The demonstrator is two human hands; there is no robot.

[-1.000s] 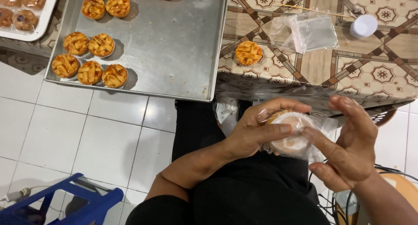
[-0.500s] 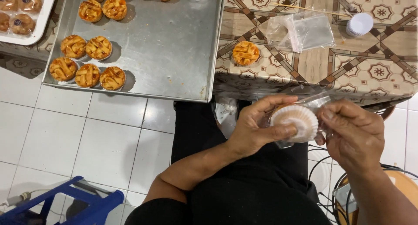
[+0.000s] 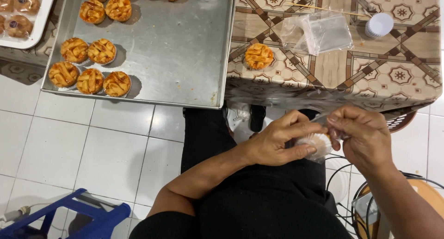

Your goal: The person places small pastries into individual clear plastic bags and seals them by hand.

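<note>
Both hands meet over the lap, below the patterned counter (image 3: 323, 77): left hand (image 3: 277, 144) cups a small lattice tart in a white paper cup (image 3: 314, 142), right hand (image 3: 363, 137) pinches its clear plastic wrap from the right. Another tart (image 3: 259, 56) sits on the counter; the steel tray (image 3: 185, 58) lies left.

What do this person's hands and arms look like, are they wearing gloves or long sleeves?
No gloves: the left hand and right hand are bare, with no rings, watch or bracelets visible. Both forearms are uncovered as far as the picture shows, so no sleeves appear. The clothing over the lap below them is black.
</note>
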